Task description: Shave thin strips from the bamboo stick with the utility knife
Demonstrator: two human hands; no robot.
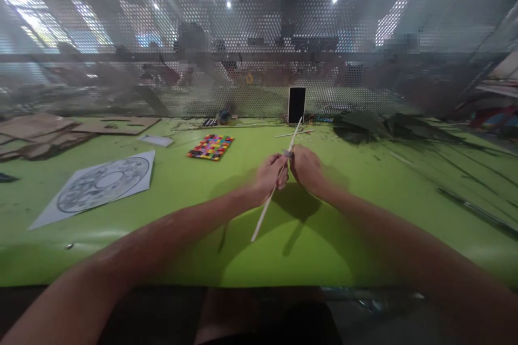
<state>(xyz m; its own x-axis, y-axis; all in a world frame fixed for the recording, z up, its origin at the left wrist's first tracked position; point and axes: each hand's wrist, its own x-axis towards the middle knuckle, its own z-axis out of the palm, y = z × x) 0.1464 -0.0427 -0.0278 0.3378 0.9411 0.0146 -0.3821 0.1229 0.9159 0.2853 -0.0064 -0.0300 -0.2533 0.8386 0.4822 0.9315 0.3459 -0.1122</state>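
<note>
A long pale thin stick (262,219) runs slantwise over the green table, its lower end toward me and its tip pointing up and away. My left hand (270,177) is closed around its middle. Close against it, my right hand (309,170) is closed too, beside the upper part of the stick. From its fingers a small grey blade (288,154) reaches across the stick toward my left thumb. The handle, if there is one, is hidden in the right hand.
A colourful woven square (211,147) and a paper with a round patterned drawing (106,180) lie left. Brown sheets (36,132) are behind them. A white-framed dark screen (297,105) stands against the perforated panel (251,38). Dark leaves (360,126) and long stems (477,211) lie right.
</note>
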